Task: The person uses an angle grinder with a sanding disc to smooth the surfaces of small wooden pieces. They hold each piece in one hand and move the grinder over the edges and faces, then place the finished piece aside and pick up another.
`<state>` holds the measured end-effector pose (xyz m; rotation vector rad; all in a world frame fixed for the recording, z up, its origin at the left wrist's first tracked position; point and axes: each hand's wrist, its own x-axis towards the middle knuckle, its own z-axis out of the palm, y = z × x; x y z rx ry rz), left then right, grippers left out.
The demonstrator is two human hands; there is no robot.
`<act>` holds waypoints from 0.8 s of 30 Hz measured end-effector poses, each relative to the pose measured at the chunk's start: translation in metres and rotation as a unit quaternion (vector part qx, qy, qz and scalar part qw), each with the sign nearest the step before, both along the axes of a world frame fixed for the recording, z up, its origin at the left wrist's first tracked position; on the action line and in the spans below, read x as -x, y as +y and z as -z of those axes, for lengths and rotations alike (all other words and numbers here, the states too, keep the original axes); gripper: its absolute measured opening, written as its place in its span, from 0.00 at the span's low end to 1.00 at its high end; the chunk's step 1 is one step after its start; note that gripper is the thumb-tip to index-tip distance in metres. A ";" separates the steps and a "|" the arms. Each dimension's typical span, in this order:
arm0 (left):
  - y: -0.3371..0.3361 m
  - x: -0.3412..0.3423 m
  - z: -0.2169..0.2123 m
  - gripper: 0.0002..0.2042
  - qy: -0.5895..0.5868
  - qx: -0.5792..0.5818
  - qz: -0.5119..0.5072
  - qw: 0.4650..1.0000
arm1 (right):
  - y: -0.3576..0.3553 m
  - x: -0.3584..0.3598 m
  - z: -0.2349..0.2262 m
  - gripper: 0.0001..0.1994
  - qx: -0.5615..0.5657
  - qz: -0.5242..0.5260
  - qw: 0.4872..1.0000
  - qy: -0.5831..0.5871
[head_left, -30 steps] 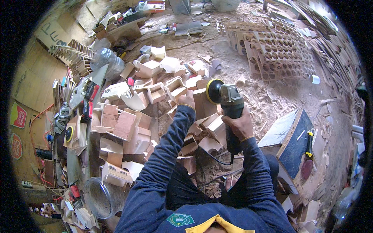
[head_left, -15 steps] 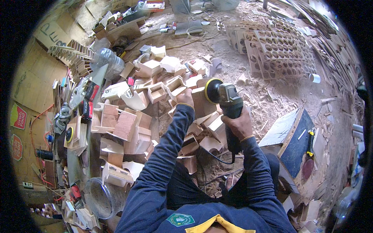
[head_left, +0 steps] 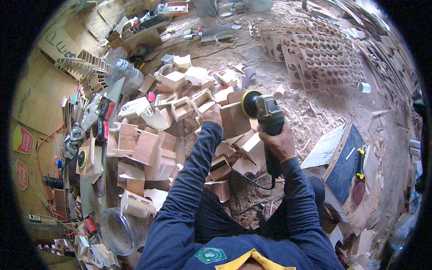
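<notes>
My right hand (head_left: 280, 140) is wrapped round the dark body of an angle grinder (head_left: 269, 110), whose cord trails down toward my legs. On its head sits a round yellow-rimmed sanding disc (head_left: 247, 104), turned on edge against the right end of a wooden box (head_left: 234, 120). My left hand (head_left: 213, 114) is closed at the left side of that box and steadies it; some of its fingers are hidden. Several pale wooden boxes with curved cut-outs (head_left: 157, 118) lie heaped left of and below my hands.
Panels full of round holes (head_left: 320, 60) lie at the far right on the dusty floor. A blue-faced board (head_left: 345, 166) and a yellow-and-black handled tool (head_left: 360, 163) stand right of my knee. At the left are a clear plastic jar (head_left: 118, 228) and a large clear bottle (head_left: 123, 74).
The grinder and my right hand have shifted slightly to the right, along the box's end. My left hand has moved a little left and still grips the box.
</notes>
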<state>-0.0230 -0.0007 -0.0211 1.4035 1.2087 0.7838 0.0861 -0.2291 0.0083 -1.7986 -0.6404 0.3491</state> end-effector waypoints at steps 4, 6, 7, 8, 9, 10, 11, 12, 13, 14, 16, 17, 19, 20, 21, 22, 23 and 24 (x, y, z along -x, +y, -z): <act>0.008 0.005 0.009 0.32 0.043 0.074 0.033 0.996 | -0.008 -0.004 -0.005 0.32 0.001 0.007 0.999 0.048; 0.012 0.004 0.017 0.30 0.046 0.090 0.025 0.995 | -0.012 -0.005 -0.008 0.32 -0.023 -0.031 0.995 0.089; 0.014 0.003 0.021 0.29 0.040 0.101 0.018 0.994 | -0.012 -0.003 -0.008 0.33 -0.012 -0.021 0.997 0.073; 0.015 0.001 0.024 0.31 0.035 0.093 0.025 0.995 | -0.011 -0.002 -0.007 0.33 0.004 -0.023 0.998 0.060; 0.015 -0.001 0.027 0.33 0.028 0.092 0.031 0.995 | -0.010 -0.001 -0.007 0.34 0.019 -0.029 0.998 0.043; 0.015 -0.002 0.029 0.36 0.022 0.091 0.038 0.995 | -0.008 -0.001 -0.006 0.34 0.034 -0.035 0.998 0.027; 0.012 -0.003 0.030 0.36 0.016 0.083 0.035 0.996 | -0.007 0.004 -0.004 0.35 0.016 -0.040 0.999 0.029; 0.009 -0.004 0.031 0.35 0.010 0.074 0.032 0.997 | -0.006 0.006 -0.003 0.35 0.024 -0.047 0.998 0.023; 0.007 -0.004 0.029 0.35 0.013 0.075 0.041 0.996 | -0.004 0.009 -0.003 0.35 0.033 -0.053 0.998 0.017; 0.004 -0.004 0.027 0.35 0.047 0.028 0.039 0.998 | -0.003 0.011 -0.003 0.35 0.046 -0.060 0.997 0.016; 0.002 -0.002 0.022 0.34 0.131 -0.044 0.053 0.989 | -0.002 0.012 -0.005 0.35 0.045 -0.062 0.997 0.014; 0.001 -0.001 0.020 0.33 0.136 -0.042 0.049 0.989 | -0.002 0.011 -0.007 0.35 0.047 -0.064 0.997 0.016; 0.004 -0.001 0.020 0.33 0.127 -0.049 0.032 0.990 | -0.003 0.009 -0.009 0.35 0.056 -0.061 0.996 0.016; 0.008 -0.002 0.022 0.32 0.128 -0.027 0.038 0.991 | -0.004 0.007 -0.009 0.35 0.063 -0.056 0.996 0.016; 0.011 -0.001 0.024 0.32 0.115 -0.016 0.043 0.992 | -0.006 0.006 -0.007 0.35 0.065 -0.054 0.996 0.011; 0.015 -0.002 0.028 0.32 0.102 -0.004 0.046 0.994 | -0.007 0.004 -0.005 0.31 0.062 -0.038 0.997 0.005; 0.019 0.000 0.029 0.31 0.117 -0.003 0.055 0.992 | -0.006 0.002 -0.002 0.28 0.052 -0.026 0.998 -0.008; 0.022 0.001 0.031 0.29 0.095 -0.003 0.044 0.995 | -0.006 0.000 0.002 0.24 0.040 -0.017 0.999 -0.023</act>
